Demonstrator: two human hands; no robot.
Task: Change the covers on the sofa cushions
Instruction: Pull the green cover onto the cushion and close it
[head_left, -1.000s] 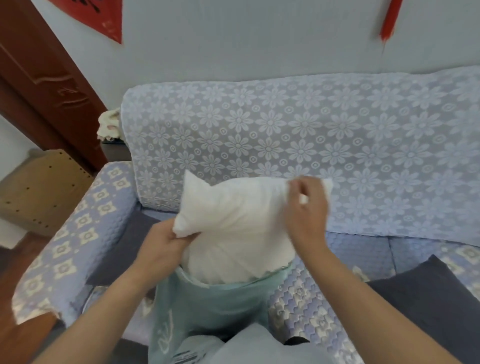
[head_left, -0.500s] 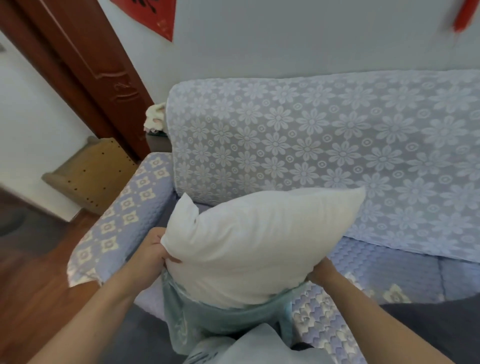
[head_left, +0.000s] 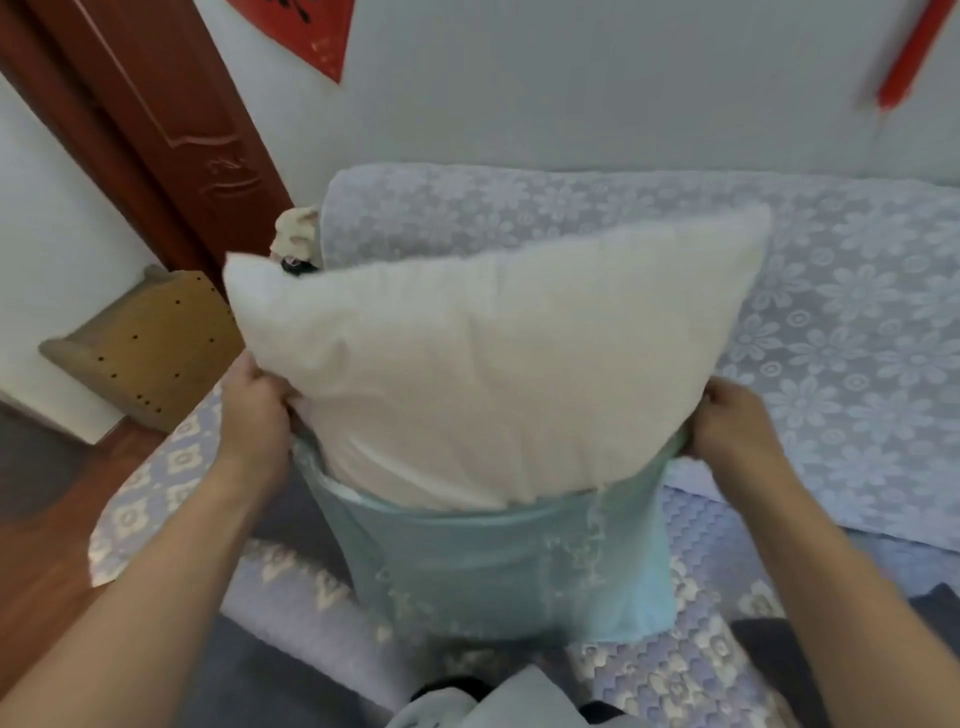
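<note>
The white cushion insert is sitting bottom-down inside the pale green cover, mostly sticking out above both hands. The left hand and right hand are each pinching the cover's open rim at its sides.

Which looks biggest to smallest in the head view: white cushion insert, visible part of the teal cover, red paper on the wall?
1. White cushion insert, clearly largest.
2. Teal cover, the part showing below the insert.
3. Red paper, smallest, though cropped by the frame and farther off, so its true size is unsure.
</note>
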